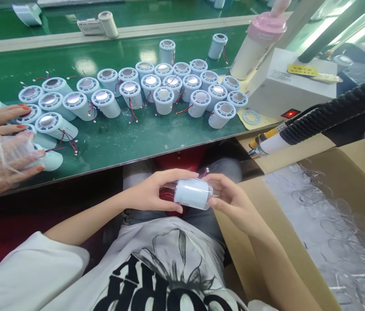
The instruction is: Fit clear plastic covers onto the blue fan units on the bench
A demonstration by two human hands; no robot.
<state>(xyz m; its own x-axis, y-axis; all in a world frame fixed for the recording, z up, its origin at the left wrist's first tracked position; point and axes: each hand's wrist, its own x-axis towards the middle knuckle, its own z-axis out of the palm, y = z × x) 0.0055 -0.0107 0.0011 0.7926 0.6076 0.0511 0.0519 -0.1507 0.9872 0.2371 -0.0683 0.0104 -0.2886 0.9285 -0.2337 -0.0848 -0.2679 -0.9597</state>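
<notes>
At the left edge, a co-worker's gloved hand is seen resting on pale cylinders lying on the green table, where a cluster of upright cylinders with red wires is spread across the upper centre. At lower centre, a pale cylinder is held on its side below the table edge, with the left hand curled closed around one end and the right hand half-closed on the other. At right, a cardboard box lined with clear plastic trays is noted, with a black-hosed nozzle lying across its upper edge.

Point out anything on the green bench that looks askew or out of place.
Most cylinders stand upright in a cluster, but several at the left lie tipped on their sides, wires trailing. A loose ring lies alone near the white box.
</notes>
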